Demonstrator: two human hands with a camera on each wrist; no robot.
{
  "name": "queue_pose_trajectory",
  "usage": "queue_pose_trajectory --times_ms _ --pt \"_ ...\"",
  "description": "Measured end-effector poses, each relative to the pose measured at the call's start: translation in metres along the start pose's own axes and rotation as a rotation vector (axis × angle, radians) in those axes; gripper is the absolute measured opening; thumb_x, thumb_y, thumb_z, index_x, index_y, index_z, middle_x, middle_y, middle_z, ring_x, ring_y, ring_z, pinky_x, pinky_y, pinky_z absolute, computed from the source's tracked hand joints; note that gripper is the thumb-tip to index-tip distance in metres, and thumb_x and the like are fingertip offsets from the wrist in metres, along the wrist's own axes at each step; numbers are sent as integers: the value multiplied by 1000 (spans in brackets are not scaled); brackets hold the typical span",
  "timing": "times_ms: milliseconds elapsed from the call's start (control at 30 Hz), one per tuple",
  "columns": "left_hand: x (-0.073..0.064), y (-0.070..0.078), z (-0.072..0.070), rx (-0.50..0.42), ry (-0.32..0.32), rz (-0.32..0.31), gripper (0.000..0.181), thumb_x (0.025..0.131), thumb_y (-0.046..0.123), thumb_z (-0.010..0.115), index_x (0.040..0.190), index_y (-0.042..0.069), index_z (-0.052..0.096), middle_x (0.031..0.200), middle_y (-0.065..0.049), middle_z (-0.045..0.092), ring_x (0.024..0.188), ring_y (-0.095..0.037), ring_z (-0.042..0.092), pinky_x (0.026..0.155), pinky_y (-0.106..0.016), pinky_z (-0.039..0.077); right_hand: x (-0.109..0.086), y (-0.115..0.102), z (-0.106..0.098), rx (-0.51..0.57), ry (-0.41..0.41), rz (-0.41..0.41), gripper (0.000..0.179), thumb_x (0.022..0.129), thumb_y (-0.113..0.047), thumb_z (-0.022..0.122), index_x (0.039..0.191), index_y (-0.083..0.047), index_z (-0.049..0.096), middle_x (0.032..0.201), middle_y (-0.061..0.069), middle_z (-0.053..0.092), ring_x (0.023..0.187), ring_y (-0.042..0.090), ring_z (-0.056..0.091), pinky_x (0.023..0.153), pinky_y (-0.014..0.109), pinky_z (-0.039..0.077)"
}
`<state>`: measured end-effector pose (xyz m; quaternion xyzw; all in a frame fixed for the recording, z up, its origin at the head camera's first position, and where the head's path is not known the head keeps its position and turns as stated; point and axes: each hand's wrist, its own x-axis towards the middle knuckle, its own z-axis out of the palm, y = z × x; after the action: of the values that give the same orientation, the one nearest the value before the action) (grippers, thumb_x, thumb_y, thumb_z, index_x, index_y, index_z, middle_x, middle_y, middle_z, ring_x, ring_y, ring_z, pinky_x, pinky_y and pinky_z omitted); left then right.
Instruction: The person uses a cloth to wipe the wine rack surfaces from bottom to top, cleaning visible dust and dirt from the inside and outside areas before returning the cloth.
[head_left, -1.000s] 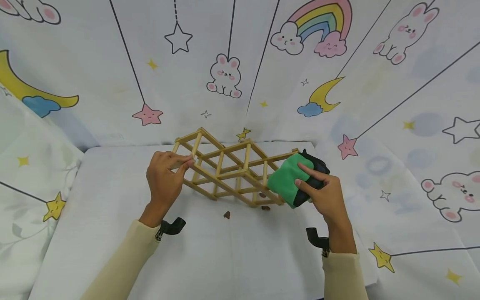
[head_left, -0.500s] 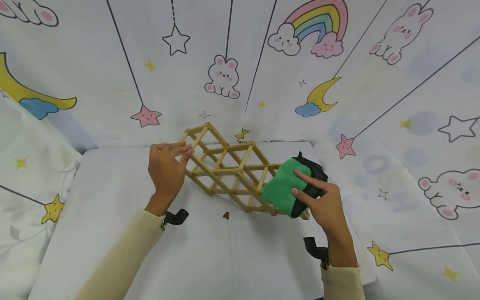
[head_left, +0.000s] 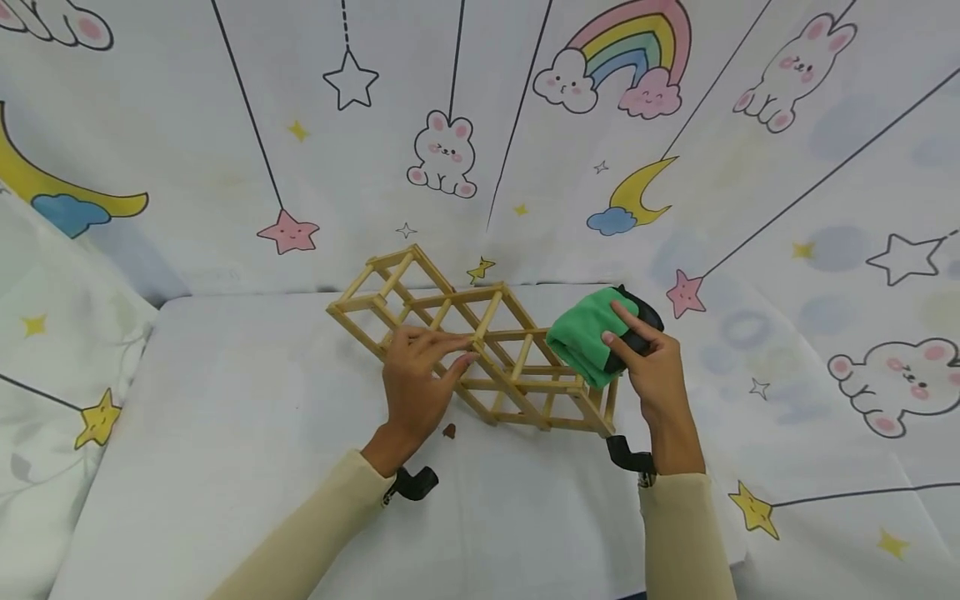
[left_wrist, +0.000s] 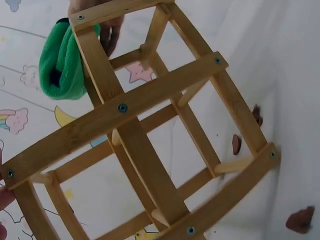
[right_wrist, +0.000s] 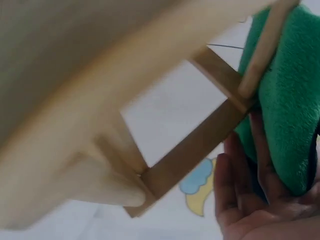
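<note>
A folding wooden lattice rack (head_left: 517, 385), built of flat slats and round dowels, stands tilted over the white table. At its middle front joint my left hand (head_left: 420, 379) pinches a slat end between thumb and fingers; only fingertips (left_wrist: 4, 200) show at the left wrist view's edge. My right hand (head_left: 654, 375) grips a fluffy green cloth with a black part (head_left: 588, 329) against the rack's right end. In the right wrist view the green cloth (right_wrist: 295, 100) lies beside a dowel, with fingers (right_wrist: 240, 185) curled behind it. Metal screw heads mark the slat joints in the left wrist view.
Small brown crumbs lie on the table, one (head_left: 450, 431) in front of the rack and others (left_wrist: 236, 144) beneath it. A white backdrop (head_left: 360, 167) printed with bunnies and stars rises right behind the table.
My left hand has moved right from the rack's left end to its middle joint. The rack's right end has come forward. My right hand dipped with the cloth, then rose slightly.
</note>
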<state>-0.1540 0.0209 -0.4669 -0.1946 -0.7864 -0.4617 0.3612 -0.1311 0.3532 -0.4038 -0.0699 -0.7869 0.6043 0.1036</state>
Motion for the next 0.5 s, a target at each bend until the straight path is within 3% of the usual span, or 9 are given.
queue_pose_trajectory --times_ms 200,500 --pt "6 4 8 14 7 -38 21 85 29 91 95 13 86 90 -2 81 90 -27 60 82 -42 47 5 5 1 7 -10 9 54 99 -20 78 151 -20 62 169 10 43 156 24 41 103 11 48" --pt "14 0 4 -4 -23 -53 17 84 23 93 87 10 83 85 -5 79 87 -29 60 80 -45 48 -8 6 3 11 19 8 53 98 -19 80 148 -19 64 169 5 45 156 21 40 104 10 48"
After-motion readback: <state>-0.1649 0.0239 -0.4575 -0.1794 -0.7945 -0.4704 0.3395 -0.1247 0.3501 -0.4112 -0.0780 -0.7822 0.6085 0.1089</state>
